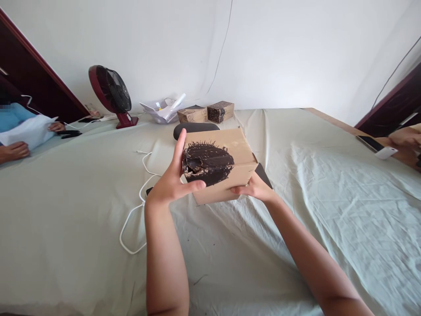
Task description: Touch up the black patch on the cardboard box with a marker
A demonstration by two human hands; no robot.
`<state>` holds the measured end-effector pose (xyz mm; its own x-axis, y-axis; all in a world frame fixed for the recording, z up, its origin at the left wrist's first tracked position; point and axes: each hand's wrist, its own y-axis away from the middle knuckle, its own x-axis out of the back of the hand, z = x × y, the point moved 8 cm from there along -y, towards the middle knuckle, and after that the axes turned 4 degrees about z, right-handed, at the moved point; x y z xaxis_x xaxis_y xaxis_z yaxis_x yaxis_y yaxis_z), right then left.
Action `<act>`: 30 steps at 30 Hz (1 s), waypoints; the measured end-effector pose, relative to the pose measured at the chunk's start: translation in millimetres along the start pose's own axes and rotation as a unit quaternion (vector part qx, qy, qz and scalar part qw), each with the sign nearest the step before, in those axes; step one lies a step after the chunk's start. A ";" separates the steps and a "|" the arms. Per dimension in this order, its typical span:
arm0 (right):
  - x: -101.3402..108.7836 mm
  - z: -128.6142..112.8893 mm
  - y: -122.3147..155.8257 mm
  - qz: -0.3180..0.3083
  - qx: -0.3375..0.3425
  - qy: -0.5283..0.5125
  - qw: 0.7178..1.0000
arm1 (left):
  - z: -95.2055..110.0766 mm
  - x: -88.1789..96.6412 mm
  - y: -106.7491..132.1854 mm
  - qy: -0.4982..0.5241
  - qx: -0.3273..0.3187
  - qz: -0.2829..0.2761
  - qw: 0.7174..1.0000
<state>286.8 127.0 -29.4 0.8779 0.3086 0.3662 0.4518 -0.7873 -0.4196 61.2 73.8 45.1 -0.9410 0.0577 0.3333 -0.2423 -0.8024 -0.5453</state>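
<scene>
Between my two hands I hold a brown cardboard box (237, 153), tilted and raised over the cloth-covered table. A large dark, hairy-edged patch, painted or printed, covers its left corner, where the cardboard looks torn. My left hand (174, 180) grips that left end, thumb across the near face and a finger up along the side. At the lower right corner, my right hand (255, 186) supports the box, its thumb on the near face and the other fingers hidden. Behind the box a dark rounded object (194, 128) shows in part; its kind is hidden.
A white cable (126, 228) loops on the tablecloth (82, 197) at left. Farther back stand a red fan (113, 94), a plastic basket (162, 112) and two decorated boxes (192, 115). One person at left holds paper (29, 131); another's hands are near a phone (370, 142) at right.
</scene>
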 end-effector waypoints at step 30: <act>30.6 -38.7 5.4 0.074 0.035 0.090 0.993 | -6.2 27.0 11.3 -0.095 0.068 0.066 0.991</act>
<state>310.0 111.5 11.6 0.8958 0.0881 0.4357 0.3359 -0.7762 -0.5335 31.6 70.0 43.2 -0.8978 -0.1553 0.4121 -0.0742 -0.8691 -0.4891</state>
